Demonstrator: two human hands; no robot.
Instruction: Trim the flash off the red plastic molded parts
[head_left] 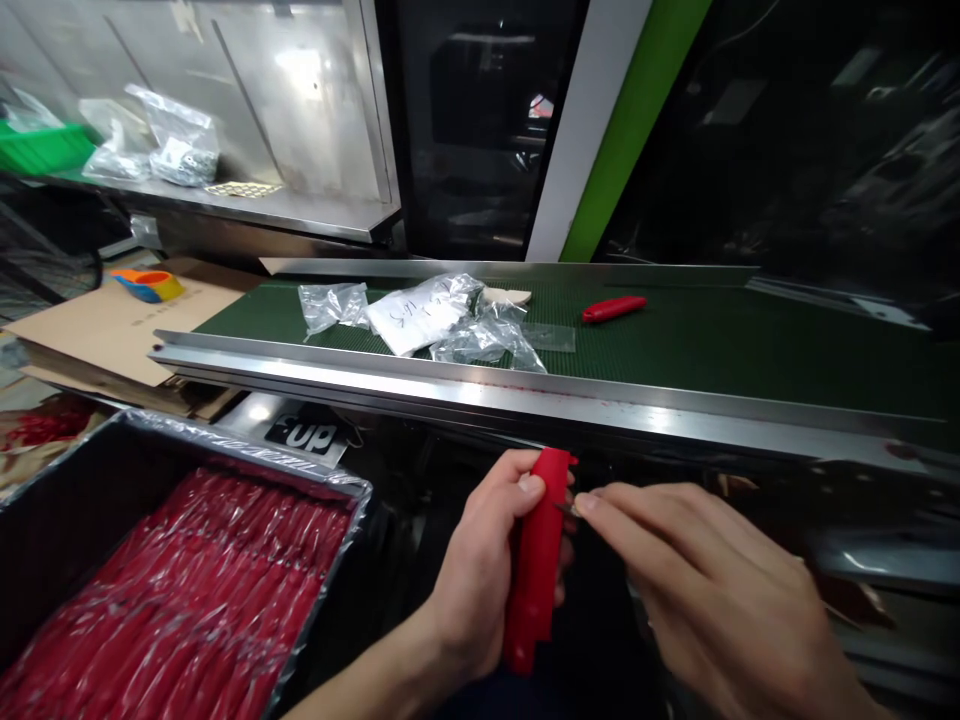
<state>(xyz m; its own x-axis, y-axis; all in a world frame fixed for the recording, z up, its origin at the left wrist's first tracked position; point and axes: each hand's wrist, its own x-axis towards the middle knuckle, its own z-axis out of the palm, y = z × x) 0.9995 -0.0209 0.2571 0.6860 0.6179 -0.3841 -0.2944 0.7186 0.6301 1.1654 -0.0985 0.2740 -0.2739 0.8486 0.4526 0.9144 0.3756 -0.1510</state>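
Note:
My left hand (480,560) grips a long red plastic part (534,570), held upright below the conveyor's metal rail (480,395). My right hand (712,590) reaches in from the right; its fingertips pinch a small thin blade-like tool (568,509) against the part's upper edge. A second red part (613,308) lies alone on the green conveyor belt (750,350), further back and to the right.
A black box lined with plastic film (180,590) holds several red parts at lower left. Clear plastic bags and a white slip (435,318) lie on the belt. Cardboard (105,330) with an orange-blue object (150,285) sits at left. A steel shelf (247,205) carries bagged items.

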